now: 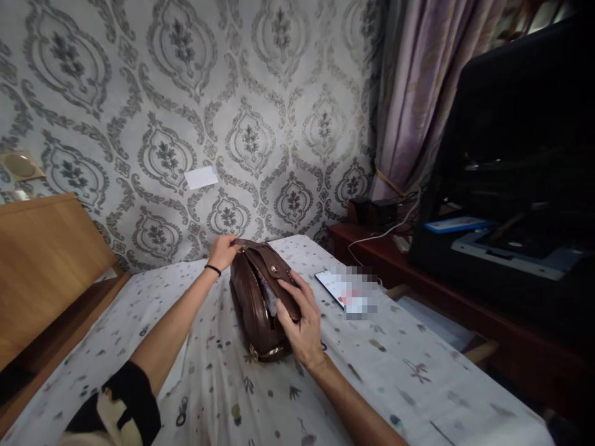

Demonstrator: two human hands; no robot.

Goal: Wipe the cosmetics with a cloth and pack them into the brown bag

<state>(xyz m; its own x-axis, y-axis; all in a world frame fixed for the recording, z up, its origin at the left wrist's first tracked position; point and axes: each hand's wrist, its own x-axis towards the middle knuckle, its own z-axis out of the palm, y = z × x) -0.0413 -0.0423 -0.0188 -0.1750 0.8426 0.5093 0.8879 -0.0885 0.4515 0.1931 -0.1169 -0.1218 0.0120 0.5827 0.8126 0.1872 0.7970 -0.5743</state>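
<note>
A brown leather bag (245, 297) with gold zips lies on the patterned bed sheet, its top partly unzipped, with something light and patterned showing in the gap. At its far end my left hand (224, 253) is closed on the bag's strap. My right hand (303, 319) rests against the near right side of the bag, fingers apart, thumb and fingertips near the opening edge. To the right of the bag a phone (332, 288) lies on the sheet with its screen lit, partly pixelated.
The bed (372, 371) stands against a patterned wall. A wooden headboard (46, 260) is at the left. Along the right are a dark red cabinet (372, 248), a cable, a large black screen (506, 124) and a purple curtain (413, 93).
</note>
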